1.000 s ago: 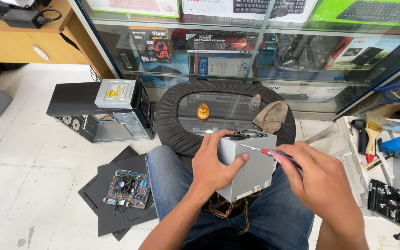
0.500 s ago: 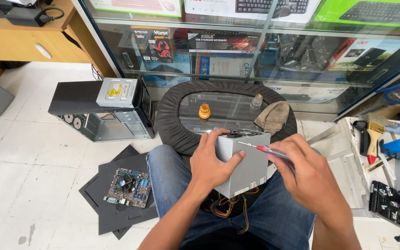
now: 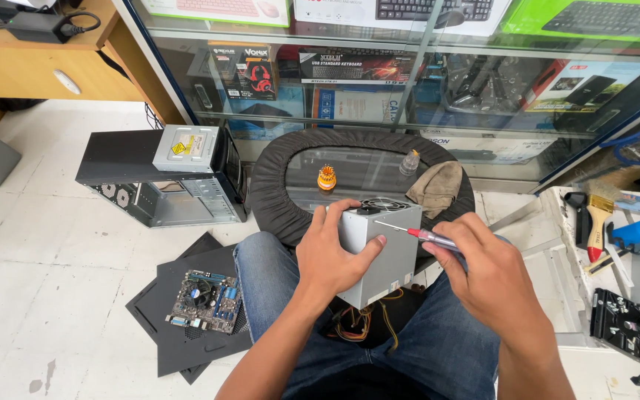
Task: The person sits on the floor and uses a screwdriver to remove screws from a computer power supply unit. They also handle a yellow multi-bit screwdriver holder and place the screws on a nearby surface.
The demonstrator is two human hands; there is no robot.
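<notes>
the left hand [image 3: 331, 255] wraps the near-left side of a grey power supply [image 3: 383, 248], fingers spread over its top edge and thumb pressed to its face, so it is closed on the box. the forearm rises from the bottom edge of the view. the power supply sits tilted on the person's lap, above the jeans [image 3: 416, 348], fan grille up, with coloured wires [image 3: 368, 320] trailing under it between the knees.

the right hand [image 3: 483, 270] comes in from the right of the power supply, fingers curled tight around a screwdriver [image 3: 418, 235] with a red and clear handle. its thin shaft points left, and the tip rests on the box's top edge near the left thumb.

just beyond the power supply stands a round glass table [image 3: 357, 174] with a dark padded rim. on it are an orange bit holder [image 3: 326, 178], a small bottle [image 3: 408, 162] and a brown rag [image 3: 435, 187]. left of the power supply, on the white tiled floor [image 3: 46, 259], lie a motherboard [image 3: 205, 300] on black panels [image 3: 179, 326] and an open pc case [image 3: 161, 178] on its side. right of it is a tray [image 3: 557, 259], with a brush [image 3: 598, 222] and parts past it. behind the table runs a glass display counter [image 3: 424, 81] full of boxes.
</notes>
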